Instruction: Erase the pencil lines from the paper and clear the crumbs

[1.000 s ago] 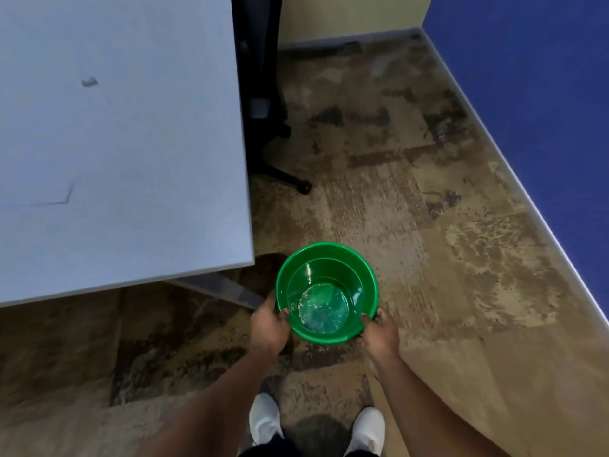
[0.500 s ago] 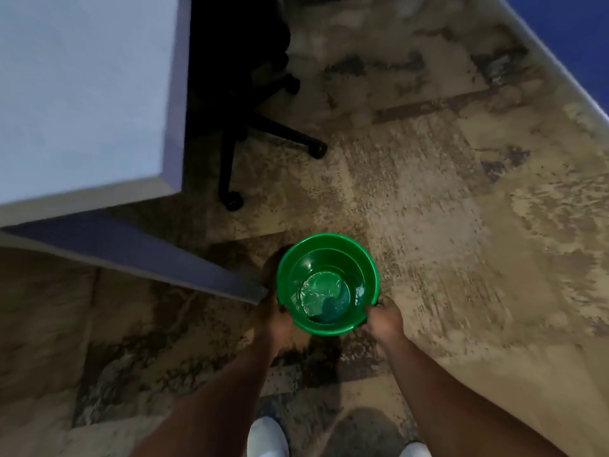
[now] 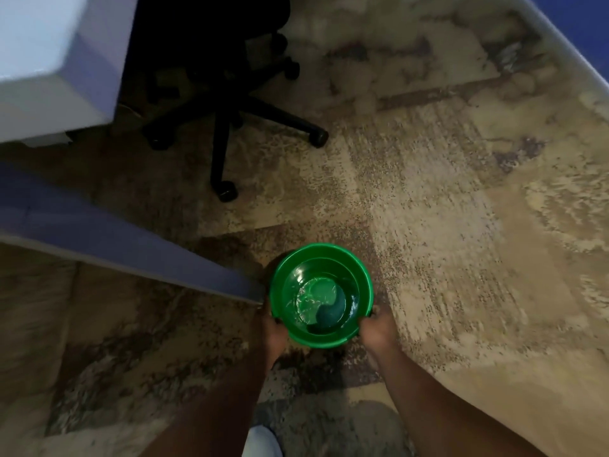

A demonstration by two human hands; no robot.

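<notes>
Bucket (image 3: 321, 295) now lower, nearer floor (image 3: 461, 225) beside bench (image 3: 49, 61); left hand (image 3: 275, 331), right hand (image 3: 377, 334) each grip rim. Crumb disposal likely finishing.

Non-task stuff: black office chair base (image 3: 227, 127) with castors, upper left under the white worktop (image 3: 43, 61) corner. Grey-blue worktop leg (image 3: 125, 240) runs diagonally across left. Mottled tan/brown carpet floor (image 3: 461, 225). Blue wall (image 3: 586, 24) top right.
</notes>
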